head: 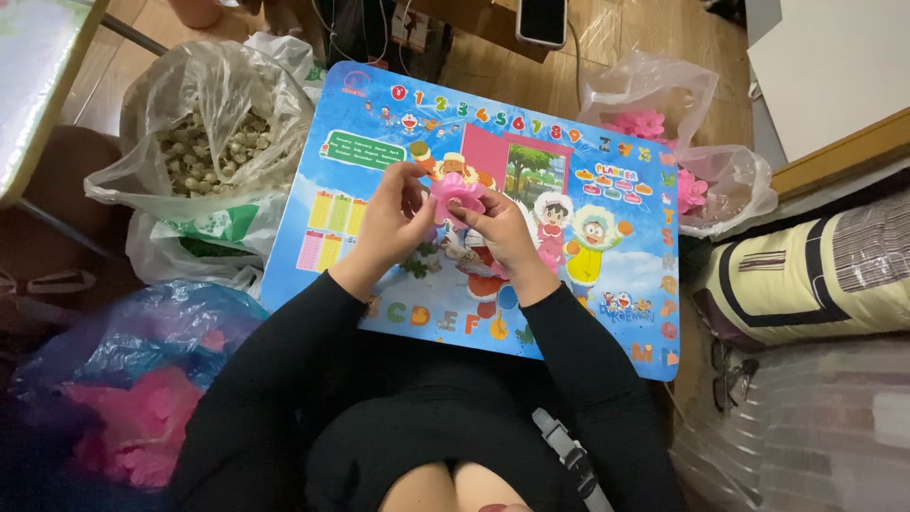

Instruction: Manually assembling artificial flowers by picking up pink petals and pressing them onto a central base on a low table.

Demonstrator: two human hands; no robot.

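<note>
Both hands meet over a blue cartoon-printed board (607,284) that rests across my lap. My left hand (393,223) and my right hand (498,232) together pinch a small pink artificial flower (457,192) between their fingertips. The flower is held just above the middle of the board. Black sleeves cover both arms down to the wrists.
A clear bag of small pale green buds (213,142) stands at the left. At lower left a blue-tinted bag holds pink petals (142,417). A clear bag of finished pink flowers (687,161) lies at the right. A striped cushion (815,275) and a phone (542,19) are nearby.
</note>
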